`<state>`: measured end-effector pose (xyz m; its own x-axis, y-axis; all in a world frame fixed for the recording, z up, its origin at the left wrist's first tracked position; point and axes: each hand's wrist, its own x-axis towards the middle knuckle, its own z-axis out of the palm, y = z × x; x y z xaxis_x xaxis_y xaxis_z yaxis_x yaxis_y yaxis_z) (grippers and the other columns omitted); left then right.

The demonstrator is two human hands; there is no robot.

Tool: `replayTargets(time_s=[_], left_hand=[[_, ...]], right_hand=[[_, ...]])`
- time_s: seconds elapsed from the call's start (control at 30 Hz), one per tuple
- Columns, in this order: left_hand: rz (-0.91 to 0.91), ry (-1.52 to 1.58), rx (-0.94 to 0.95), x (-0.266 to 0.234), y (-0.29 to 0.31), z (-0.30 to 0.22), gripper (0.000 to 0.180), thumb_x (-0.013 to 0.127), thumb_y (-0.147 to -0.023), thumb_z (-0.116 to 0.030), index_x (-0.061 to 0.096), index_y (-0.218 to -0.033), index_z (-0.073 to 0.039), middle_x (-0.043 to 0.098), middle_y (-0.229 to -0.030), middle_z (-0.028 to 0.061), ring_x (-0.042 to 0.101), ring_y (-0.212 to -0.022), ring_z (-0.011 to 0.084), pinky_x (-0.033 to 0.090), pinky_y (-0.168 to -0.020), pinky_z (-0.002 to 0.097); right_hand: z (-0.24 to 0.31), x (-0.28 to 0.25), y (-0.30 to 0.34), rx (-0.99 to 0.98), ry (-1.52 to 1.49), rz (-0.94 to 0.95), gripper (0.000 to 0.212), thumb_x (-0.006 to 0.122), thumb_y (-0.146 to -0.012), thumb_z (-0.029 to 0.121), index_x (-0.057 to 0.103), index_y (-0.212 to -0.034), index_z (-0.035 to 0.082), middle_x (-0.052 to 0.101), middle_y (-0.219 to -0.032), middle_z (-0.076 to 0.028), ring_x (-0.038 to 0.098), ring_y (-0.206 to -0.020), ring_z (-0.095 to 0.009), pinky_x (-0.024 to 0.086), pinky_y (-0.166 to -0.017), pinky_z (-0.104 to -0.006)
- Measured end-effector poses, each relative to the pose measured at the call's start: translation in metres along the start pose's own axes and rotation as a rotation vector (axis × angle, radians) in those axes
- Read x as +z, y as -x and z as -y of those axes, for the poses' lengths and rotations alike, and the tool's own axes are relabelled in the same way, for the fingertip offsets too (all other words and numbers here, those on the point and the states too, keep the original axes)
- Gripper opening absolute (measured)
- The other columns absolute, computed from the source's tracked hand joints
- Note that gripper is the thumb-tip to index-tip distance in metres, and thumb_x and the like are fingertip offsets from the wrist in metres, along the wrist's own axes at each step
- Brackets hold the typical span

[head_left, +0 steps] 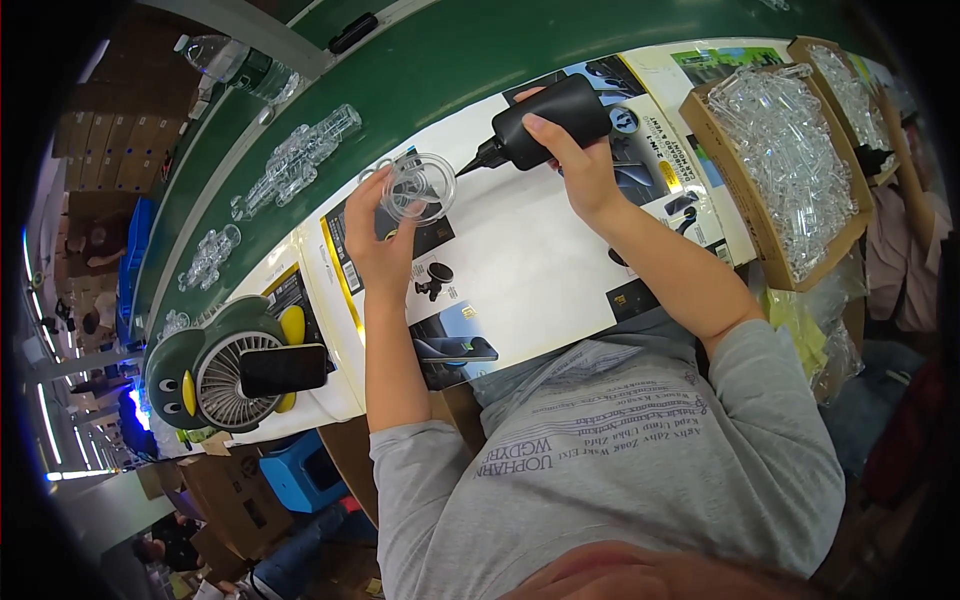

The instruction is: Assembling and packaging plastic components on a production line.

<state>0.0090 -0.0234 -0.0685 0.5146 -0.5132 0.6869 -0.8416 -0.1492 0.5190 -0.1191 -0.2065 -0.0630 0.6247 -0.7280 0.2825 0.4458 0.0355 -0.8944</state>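
Note:
My left hand (378,245) pinches a clear round plastic piece (422,184) with a ringed rim, held above the printed sheet. In my right hand (590,172) is a black squeeze bottle (556,120), gripped around its body and tilted so its narrow nozzle points left and down. The nozzle tip is right beside the clear piece's rim; whether they touch I cannot tell. Under both hands lies a flattened cardboard sheet (510,270), white in the middle with printed panels. On the green bench (430,62) beyond my left hand is a row of joined clear plastic pieces (298,162).
A carton (765,240) of small clear plastic parts stands at the right, with another beyond it near a person's arm (905,165). At the left are a green penguin-shaped fan (170,365), a black phone (284,370), more clear pieces (208,260) and a water bottle (235,66).

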Motion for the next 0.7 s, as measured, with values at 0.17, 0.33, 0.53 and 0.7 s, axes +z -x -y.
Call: replayTargets(time_s=[0.17,0.33,0.53,0.7], left_hand=[[0.040,-0.014,-0.074,-0.004,-0.001,-0.005,0.040,0.072,-0.065,0.000,0.060,-0.104,-0.003,0.060,-0.103,0.0121,0.055,-0.100,0.0250,0.043,-0.087,0.0337],[0.066,0.089,-0.131,-0.003,0.000,0.003,0.040,0.069,-0.067,0.003,0.060,-0.105,-0.002,0.060,-0.103,0.0117,0.056,-0.098,0.0241,0.043,-0.087,0.0329],[0.075,0.291,-0.338,-0.002,0.005,0.006,0.037,0.066,-0.073,0.001,0.056,-0.109,0.001,0.059,-0.108,0.0106,0.055,-0.101,0.0204,0.039,-0.092,0.0318],[0.146,0.412,-0.345,-0.005,0.007,0.009,0.034,0.056,-0.082,-0.001,0.051,-0.116,0.003,0.056,-0.113,0.0121,0.052,-0.107,0.0208,0.038,-0.094,0.0320]], right_hand=[[0.000,-0.001,-0.001,-0.010,-0.015,-0.007,0.025,0.062,-0.078,0.027,0.061,-0.098,0.012,0.057,-0.076,0.005,0.044,-0.059,0.000,0.032,-0.047,-0.0163],[0.002,0.001,-0.001,-0.003,-0.055,-0.023,0.026,0.063,-0.077,0.027,0.061,-0.099,0.012,0.058,-0.077,0.005,0.046,-0.061,0.000,0.032,-0.047,-0.0166],[0.004,-0.001,-0.002,0.005,-0.064,-0.028,0.026,0.063,-0.078,0.028,0.061,-0.098,0.012,0.059,-0.078,0.004,0.047,-0.061,0.000,0.033,-0.047,-0.0169],[0.004,0.000,-0.002,0.003,-0.063,-0.004,0.025,0.063,-0.078,0.027,0.061,-0.098,0.012,0.058,-0.078,0.004,0.047,-0.061,0.000,0.033,-0.048,-0.0167]])
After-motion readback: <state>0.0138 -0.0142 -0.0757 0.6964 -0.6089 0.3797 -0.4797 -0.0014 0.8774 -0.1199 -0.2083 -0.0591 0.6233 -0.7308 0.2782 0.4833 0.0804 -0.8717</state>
